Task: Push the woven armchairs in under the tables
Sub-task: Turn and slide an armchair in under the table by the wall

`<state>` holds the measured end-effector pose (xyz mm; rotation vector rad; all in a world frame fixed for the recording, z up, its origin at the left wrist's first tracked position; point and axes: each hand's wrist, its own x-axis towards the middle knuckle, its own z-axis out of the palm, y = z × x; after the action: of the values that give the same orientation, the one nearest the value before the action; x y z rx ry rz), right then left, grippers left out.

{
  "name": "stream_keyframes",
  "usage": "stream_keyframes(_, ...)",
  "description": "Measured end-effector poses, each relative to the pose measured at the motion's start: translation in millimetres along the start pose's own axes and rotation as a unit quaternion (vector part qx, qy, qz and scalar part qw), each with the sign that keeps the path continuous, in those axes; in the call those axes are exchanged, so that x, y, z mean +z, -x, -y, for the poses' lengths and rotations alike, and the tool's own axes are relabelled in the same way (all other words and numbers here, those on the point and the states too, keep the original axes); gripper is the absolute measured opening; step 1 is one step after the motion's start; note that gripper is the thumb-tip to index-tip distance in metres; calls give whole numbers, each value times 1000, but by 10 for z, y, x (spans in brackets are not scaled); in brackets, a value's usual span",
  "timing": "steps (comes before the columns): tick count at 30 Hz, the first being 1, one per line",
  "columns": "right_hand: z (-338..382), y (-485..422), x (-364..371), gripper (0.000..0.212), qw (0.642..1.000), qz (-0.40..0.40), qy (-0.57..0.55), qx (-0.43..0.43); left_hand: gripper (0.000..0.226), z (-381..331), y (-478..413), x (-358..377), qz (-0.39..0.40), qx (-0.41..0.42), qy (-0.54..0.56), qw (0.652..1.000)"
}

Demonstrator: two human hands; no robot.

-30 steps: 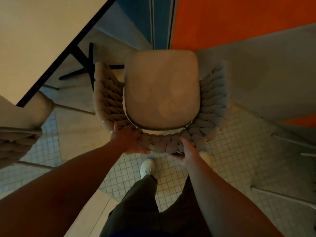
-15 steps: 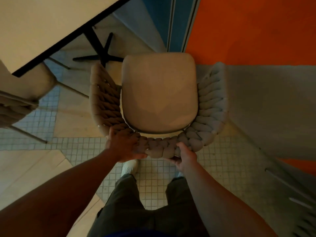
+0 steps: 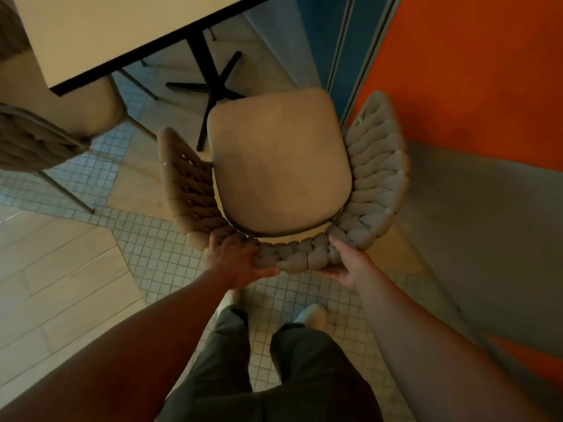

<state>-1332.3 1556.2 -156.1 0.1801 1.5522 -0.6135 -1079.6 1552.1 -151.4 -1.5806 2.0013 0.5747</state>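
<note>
Two hands hold the chair (image 3: 280, 172) by its near rim, the left hand (image 3: 234, 263) and right hand (image 3: 350, 266) curled round the weave. Mid-push, I judge; next it likely needs steering far-left under the table (image 3: 106, 32).

I'm watching a person wearing loose, dark olive-grey trousers (image 3: 304, 376), the cloth creasing down both legs. Pale whitish shoes are showing below: the left shoe (image 3: 229, 300) half under the hem, the right shoe (image 3: 310, 315) showing a rounded toe. The left forearm (image 3: 137, 345) and right forearm (image 3: 426, 345) are showing bare down to the left grip (image 3: 236, 263) and right grip (image 3: 350, 266).
</note>
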Motion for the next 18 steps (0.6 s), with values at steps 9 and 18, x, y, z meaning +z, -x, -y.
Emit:
stream_keyframes(9, -110, 512, -106, 40, 657, -182, 653, -330, 22, 189, 482, 55, -299, -342, 567, 687)
stream_keyframes(18, -17, 339, 102, 58, 455, -29, 826, -332, 63, 295, 227, 117, -13, -319, 835, 449)
